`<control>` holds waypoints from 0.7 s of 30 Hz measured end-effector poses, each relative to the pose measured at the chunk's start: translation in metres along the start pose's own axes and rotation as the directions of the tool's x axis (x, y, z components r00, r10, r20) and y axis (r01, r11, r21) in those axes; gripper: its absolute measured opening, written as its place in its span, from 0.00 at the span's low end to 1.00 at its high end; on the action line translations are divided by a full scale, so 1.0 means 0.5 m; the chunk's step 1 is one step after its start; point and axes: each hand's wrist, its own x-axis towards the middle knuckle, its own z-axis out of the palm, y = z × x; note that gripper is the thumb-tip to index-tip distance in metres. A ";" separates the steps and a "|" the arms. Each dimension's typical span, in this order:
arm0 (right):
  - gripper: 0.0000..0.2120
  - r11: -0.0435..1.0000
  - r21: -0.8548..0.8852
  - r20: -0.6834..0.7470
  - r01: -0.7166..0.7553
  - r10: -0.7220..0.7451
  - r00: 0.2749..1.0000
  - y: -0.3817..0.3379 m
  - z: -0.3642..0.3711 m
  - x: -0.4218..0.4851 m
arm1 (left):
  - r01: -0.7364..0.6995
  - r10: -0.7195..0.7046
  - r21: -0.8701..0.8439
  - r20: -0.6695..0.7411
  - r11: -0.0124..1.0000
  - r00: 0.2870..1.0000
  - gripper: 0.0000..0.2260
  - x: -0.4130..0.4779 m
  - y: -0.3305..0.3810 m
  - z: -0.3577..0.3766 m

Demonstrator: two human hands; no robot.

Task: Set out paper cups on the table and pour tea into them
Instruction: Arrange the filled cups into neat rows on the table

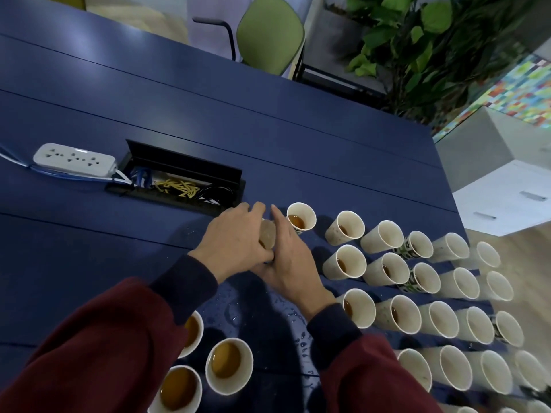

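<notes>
My left hand (235,236) and my right hand (290,263) are pressed together over the blue table (89,234). Both are closed around a tan round object (267,234); only its rounded top shows between my fingers, and I cannot tell what it is. A dark blurred shape (268,323) reaches from under my hands toward me. Several white paper cups (432,293) stand in rows to the right, the nearest ones, such as the cup (301,219) by my right fingertips, holding a little brown tea. Three fuller cups (228,365) stand near my left sleeve.
An open cable box (179,183) with wires is sunk into the table just beyond my hands, with a white power strip (74,159) to its left. Water drops (232,311) lie on the table below my hands. A green chair (268,34), plants and white cabinets stand past the table.
</notes>
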 end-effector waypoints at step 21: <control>0.27 0.918 -0.029 -0.170 -0.395 0.385 0.907 0.098 0.031 -0.031 | 0.293 -0.318 0.140 0.226 0.946 0.921 0.26 -0.114 -0.109 0.084</control>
